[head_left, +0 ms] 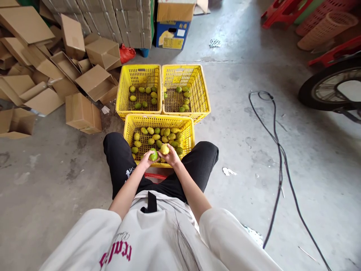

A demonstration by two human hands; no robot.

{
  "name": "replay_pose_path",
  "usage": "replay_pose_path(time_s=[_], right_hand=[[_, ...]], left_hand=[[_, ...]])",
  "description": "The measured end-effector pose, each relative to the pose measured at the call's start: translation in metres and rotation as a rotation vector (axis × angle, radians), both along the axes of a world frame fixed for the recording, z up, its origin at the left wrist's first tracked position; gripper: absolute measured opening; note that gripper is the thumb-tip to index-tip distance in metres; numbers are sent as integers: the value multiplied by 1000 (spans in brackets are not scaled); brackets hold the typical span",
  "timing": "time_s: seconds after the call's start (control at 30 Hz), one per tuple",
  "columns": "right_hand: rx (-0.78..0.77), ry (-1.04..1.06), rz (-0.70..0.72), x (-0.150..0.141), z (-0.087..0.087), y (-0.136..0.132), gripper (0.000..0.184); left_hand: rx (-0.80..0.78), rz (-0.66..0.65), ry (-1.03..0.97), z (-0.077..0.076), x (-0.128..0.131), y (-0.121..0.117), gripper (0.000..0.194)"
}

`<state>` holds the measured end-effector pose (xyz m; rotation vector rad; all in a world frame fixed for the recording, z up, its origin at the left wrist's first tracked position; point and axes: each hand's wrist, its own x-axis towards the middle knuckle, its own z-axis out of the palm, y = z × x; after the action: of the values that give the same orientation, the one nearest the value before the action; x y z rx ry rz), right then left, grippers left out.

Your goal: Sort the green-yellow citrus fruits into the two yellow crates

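My left hand (146, 159) is closed around a green lemon (153, 154). Close beside it, my right hand (171, 156) grips a yellow lemon (164, 149). Both hands are over the near edge of a yellow plastic crate (126, 130) between my knees. Several green and yellow lemons (167, 132) lie spread over the floor of that crate. Beyond it stand two more yellow crates side by side, a left one (120, 96) and a right one (204, 94). Each of those holds several lemons, mostly greenish in the right one.
Loose cardboard boxes (83, 113) are heaped at the left. Behind the crates stand bundled flat cartons (132, 22) and a blue box (172, 35). A black cable (279, 146) loops across the floor at the right, near a motorcycle wheel (324, 84). Red stools (284, 13) stand at the upper right.
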<state>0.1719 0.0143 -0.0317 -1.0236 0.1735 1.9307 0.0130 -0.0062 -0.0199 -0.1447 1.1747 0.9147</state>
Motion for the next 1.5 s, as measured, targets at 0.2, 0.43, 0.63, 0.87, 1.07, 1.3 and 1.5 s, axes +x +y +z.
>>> replay_pose_path(time_s=[0.2,0.43,0.63,0.87,1.07,1.3,1.5], right_hand=[[4,-29,-89,2,5,2,13],[-45,-66,-31,6,5,3,11],[-25,-58,-102,4,7,2,13],[9,17,-141,4,7,1,30],[-6,-31,-118,2,6,3,7],[-65,-21,-163,3,5,4,10],[-56,-23,-167,3,4,5,4]], left_hand=[[-15,-47,-62,5,-1,1,14],[-44,78,-173,13,-3,5,27],[12,36,-98,11,-2,5,18],[71,25,-63,7,-4,3,4],[29,-103,-40,11,-1,2,11],[-35,6,-124,12,-4,6,29],[-30,168,-150,11,-4,6,27]])
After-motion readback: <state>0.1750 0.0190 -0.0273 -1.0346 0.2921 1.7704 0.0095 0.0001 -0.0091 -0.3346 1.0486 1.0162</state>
